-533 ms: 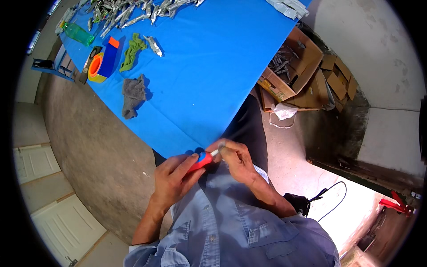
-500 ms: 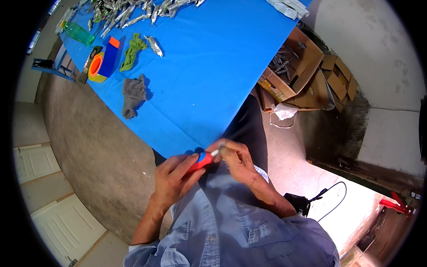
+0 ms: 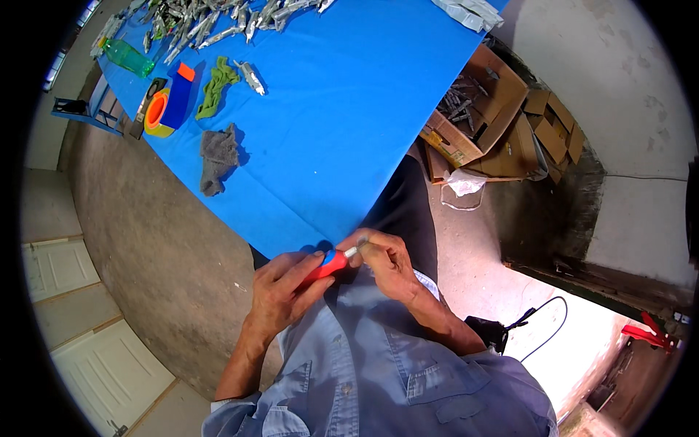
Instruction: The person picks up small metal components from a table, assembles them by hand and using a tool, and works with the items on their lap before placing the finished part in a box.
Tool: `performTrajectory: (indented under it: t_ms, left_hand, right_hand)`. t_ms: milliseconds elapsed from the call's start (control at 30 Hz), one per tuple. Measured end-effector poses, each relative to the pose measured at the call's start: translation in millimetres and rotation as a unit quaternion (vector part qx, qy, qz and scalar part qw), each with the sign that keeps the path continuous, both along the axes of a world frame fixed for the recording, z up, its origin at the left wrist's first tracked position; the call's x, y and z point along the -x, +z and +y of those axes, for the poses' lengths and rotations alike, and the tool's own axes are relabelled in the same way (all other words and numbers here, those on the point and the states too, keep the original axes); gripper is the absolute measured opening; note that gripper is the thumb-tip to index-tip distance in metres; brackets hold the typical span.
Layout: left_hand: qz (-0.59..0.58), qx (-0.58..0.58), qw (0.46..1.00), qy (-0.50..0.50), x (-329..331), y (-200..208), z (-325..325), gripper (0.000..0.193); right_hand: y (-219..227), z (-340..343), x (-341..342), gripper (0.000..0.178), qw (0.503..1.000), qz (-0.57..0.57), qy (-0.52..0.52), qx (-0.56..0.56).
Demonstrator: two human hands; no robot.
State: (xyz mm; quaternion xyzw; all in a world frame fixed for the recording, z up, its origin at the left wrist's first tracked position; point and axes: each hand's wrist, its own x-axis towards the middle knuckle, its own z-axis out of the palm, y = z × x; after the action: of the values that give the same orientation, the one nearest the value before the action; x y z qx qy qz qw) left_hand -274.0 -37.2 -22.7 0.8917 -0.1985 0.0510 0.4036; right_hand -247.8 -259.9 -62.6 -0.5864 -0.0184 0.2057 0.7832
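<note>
In the lower middle of the frame, we see the left grip [image 3: 280,285] closed around the red-and-blue tool [image 3: 328,268]; the right grip [image 3: 391,264] curls at its white tip [image 3: 351,252], but we cannot tell what it pinches. Since half a second ago, nothing clearly changes, so the work seems at the same step. Above, the table [image 3: 328,124] carries a grey cloth [image 3: 218,156].

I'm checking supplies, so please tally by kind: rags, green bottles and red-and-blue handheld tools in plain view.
Rags: 2 (grey rag, green rag)
Bottles: 1 (green bottle)
Handheld tools: 1 (red-and-blue tool, in the left hand)
Total: 4
</note>
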Motion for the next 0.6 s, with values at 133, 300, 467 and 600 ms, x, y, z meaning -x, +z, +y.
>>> performTrajectory:
  t_ms: [133, 300, 467, 600]
  left_hand:
    - [-0.057, -0.032, 0.998, -0.012, -0.3, -6.3, 1.1, 0.051]
    - [-0.098, -0.081, 0.992, -0.016, 0.6, -8.0, 1.8, 0.055]
    - [-0.103, -0.080, 0.991, -0.003, 0.1, -7.2, 0.8, 0.051]
    - [-0.101, -0.068, 0.992, 0.009, 0.4, -5.1, 1.0, 0.051]
  right_hand:
    - [-3.6, -0.5, 0.8, 0.033, 1.000, 0.005, -0.002, -0.008]
    - [-1.8, -0.9, 0.5, 0.033, 1.000, 0.009, 0.005, -0.008]
    - [3.0, -4.4, -2.5, 0.029, 0.999, 0.029, 0.042, -0.012]
    - [9.8, -9.5, -5.0, 0.029, 0.997, 0.029, 0.069, 0.000]
